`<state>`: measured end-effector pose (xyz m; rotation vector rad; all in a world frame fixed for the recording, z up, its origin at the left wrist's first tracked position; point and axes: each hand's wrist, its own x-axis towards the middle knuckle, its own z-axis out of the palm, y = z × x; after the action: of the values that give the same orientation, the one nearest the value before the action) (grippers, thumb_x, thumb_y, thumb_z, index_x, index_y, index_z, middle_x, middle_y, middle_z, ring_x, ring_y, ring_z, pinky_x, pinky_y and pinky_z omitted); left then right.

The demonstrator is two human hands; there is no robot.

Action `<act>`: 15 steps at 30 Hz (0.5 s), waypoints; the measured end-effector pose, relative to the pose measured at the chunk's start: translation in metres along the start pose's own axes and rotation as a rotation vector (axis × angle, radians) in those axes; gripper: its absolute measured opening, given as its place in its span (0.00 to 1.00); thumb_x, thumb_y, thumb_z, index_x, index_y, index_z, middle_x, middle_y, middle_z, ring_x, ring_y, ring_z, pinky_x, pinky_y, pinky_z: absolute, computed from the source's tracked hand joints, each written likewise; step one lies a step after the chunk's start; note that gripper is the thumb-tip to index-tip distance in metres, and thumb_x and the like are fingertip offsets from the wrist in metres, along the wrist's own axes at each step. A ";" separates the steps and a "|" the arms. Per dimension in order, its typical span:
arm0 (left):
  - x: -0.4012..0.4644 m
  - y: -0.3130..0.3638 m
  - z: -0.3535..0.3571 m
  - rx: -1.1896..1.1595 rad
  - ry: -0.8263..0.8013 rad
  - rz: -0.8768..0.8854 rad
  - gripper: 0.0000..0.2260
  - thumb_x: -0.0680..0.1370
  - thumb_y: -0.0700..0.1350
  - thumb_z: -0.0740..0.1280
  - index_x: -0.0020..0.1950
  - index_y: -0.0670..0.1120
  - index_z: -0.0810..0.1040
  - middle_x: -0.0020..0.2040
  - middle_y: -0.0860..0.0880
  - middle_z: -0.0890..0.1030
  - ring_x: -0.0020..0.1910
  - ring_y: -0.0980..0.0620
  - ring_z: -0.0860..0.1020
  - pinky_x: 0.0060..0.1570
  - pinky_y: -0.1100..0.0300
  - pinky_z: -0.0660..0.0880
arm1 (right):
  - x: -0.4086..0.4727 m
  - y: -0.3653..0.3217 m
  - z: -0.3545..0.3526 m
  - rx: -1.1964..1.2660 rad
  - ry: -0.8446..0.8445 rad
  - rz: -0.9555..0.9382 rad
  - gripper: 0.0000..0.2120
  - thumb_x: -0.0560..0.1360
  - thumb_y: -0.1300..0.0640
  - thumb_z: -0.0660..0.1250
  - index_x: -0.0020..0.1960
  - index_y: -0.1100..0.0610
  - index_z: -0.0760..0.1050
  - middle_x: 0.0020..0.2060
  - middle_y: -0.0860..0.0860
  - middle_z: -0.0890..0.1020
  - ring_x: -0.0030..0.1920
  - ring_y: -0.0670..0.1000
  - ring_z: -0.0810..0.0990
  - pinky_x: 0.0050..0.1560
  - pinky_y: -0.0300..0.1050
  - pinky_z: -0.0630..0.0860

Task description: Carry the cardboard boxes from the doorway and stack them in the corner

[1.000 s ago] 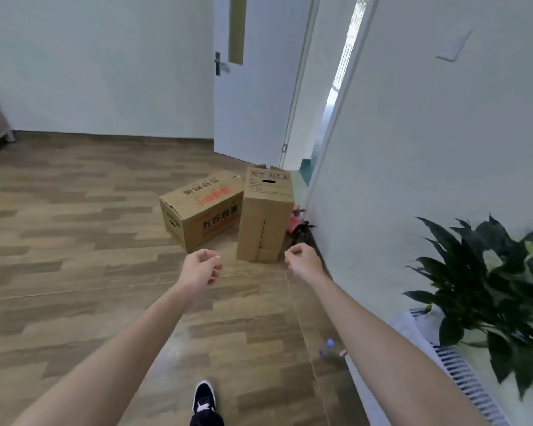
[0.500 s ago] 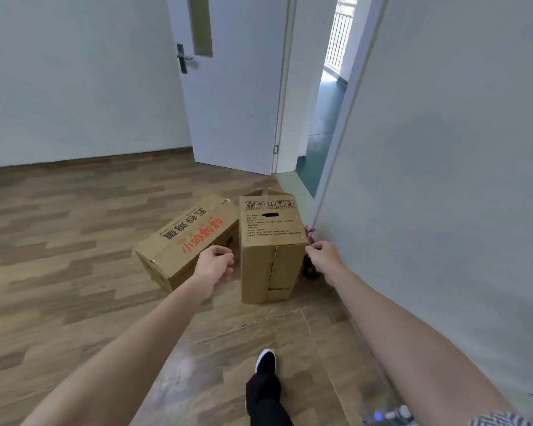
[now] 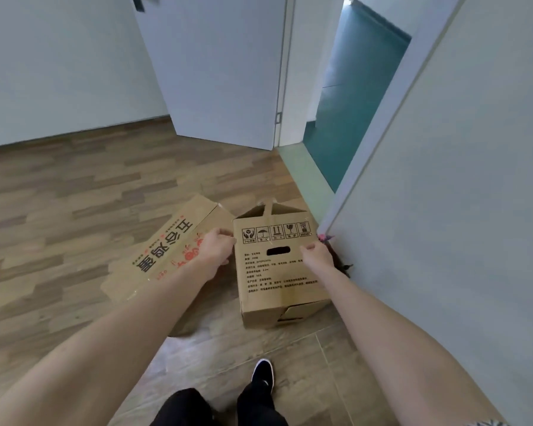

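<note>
Two cardboard boxes stand on the wood floor by the doorway. The tall upright box (image 3: 277, 281) has black handling symbols, small print and a slot handle on its near face; its top flaps stick up. Left of it lies the wide low box (image 3: 170, 250) with large black characters and red print. My left hand (image 3: 214, 249) touches the tall box's upper left edge, fingers curled around it. My right hand (image 3: 316, 252) rests on the same box's upper right corner, fingers bent against the cardboard. Neither box is off the floor.
An open white door (image 3: 222, 72) stands behind the boxes, with the doorway and a teal floor (image 3: 351, 96) beyond. A white wall (image 3: 459, 195) runs close along the right. A small dark and pink object (image 3: 336, 259) sits between the tall box and the wall. My feet (image 3: 263, 372) are just below.
I have stepped closer and leaned over the boxes. Both hands moved forward from the air onto the top corners of the tall box.
</note>
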<state>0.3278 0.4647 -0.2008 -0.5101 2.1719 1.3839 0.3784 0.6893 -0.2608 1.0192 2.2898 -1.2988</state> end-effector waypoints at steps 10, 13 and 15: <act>0.259 -0.020 0.051 0.081 0.016 -0.171 0.21 0.83 0.49 0.61 0.76 0.49 0.68 0.69 0.42 0.75 0.59 0.44 0.72 0.57 0.50 0.74 | 0.214 -0.008 0.052 -0.039 0.164 0.107 0.21 0.84 0.48 0.59 0.73 0.56 0.67 0.69 0.57 0.75 0.67 0.61 0.75 0.65 0.53 0.73; 0.306 -0.034 0.059 0.071 0.002 -0.238 0.23 0.84 0.54 0.57 0.78 0.50 0.66 0.73 0.42 0.72 0.69 0.40 0.71 0.67 0.43 0.71 | 0.252 -0.004 0.058 -0.100 0.145 0.149 0.26 0.84 0.46 0.55 0.80 0.51 0.58 0.74 0.59 0.70 0.72 0.64 0.71 0.70 0.58 0.69; 0.332 -0.041 0.063 0.047 -0.009 -0.279 0.25 0.84 0.57 0.56 0.78 0.48 0.66 0.73 0.42 0.72 0.71 0.38 0.70 0.69 0.40 0.70 | 0.274 -0.004 0.060 -0.105 0.148 0.174 0.27 0.85 0.44 0.53 0.83 0.47 0.53 0.77 0.59 0.67 0.75 0.64 0.68 0.73 0.59 0.66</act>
<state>0.0992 0.4922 -0.4512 -0.7543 2.0296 1.1793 0.1804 0.7543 -0.4489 1.2841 2.2874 -1.0558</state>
